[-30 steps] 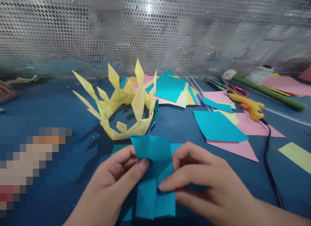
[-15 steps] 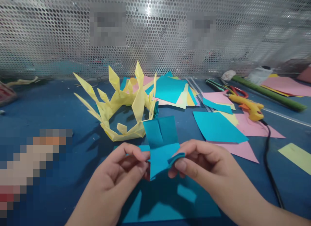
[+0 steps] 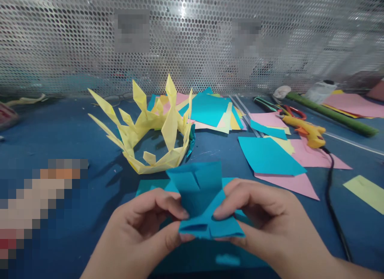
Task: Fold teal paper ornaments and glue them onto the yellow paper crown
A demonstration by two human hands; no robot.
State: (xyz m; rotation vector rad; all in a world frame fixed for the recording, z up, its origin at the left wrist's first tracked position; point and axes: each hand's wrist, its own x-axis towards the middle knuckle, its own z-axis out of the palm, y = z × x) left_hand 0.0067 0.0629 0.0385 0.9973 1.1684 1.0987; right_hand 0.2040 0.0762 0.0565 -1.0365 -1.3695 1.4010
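A folded piece of blue paper (image 3: 201, 195) is held between both hands, its upper flap standing up and its near edge folded over. My left hand (image 3: 150, 227) pinches the near left corner between thumb and fingers. On the other side, my right hand (image 3: 261, 219) grips the near right part, index finger pressing on top and thumb underneath. Beneath them lies a larger blue sheet (image 3: 177, 259), shaded by the hands. Just beyond stands a yellow paper crown (image 3: 141, 121) with tall pointed spikes.
Coloured paper sheets (image 3: 210, 109) are piled behind the crown. To the right lie a blue sheet (image 3: 270, 157), pink paper (image 3: 318, 153), a yellow glue gun (image 3: 306, 131) with a black cord (image 3: 329, 191), and a green rod (image 3: 333, 115). A perforated metal panel (image 3: 192, 43) closes the back.
The blue paper has come lower and nearer, and its near edge is now folded over. My left hand has shifted onto its near corner; my right fingers now press on top.
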